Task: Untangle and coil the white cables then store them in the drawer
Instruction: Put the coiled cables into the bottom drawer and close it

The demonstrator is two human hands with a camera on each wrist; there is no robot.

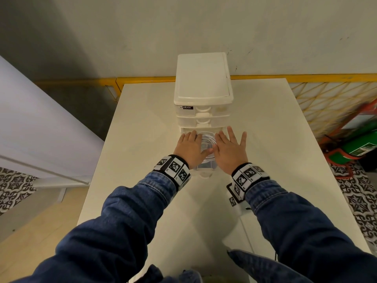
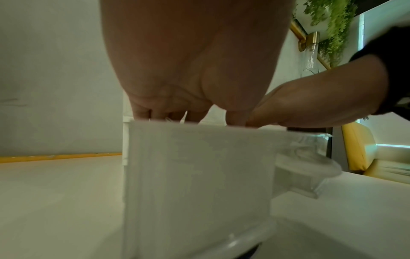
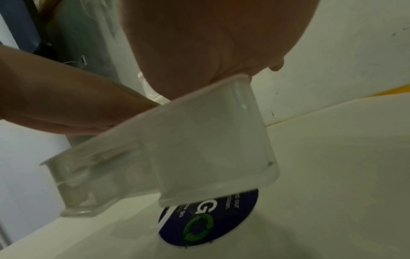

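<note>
A white three-drawer plastic unit (image 1: 202, 78) stands at the far middle of the white table (image 1: 142, 119). Its clear bottom drawer (image 1: 205, 175) is pulled out toward me. A coiled white cable (image 1: 208, 142) lies inside it. My left hand (image 1: 190, 148) and right hand (image 1: 228, 148) lie side by side over the drawer, fingers straight, pressing down on the coil. In the left wrist view the left hand's fingers (image 2: 155, 112) dip behind the drawer wall (image 2: 199, 166), with the right hand (image 2: 321, 98) beside them. The right wrist view shows the drawer (image 3: 199, 149) from below my palm.
The two upper drawers (image 1: 202, 113) are closed. A round blue sticker (image 3: 208, 222) lies on the table under the drawer front. A yellow railing (image 1: 306, 78) runs behind the table. A green and red object (image 1: 359, 146) sits on the floor to the right. A white cabinet (image 1: 40, 129) stands left.
</note>
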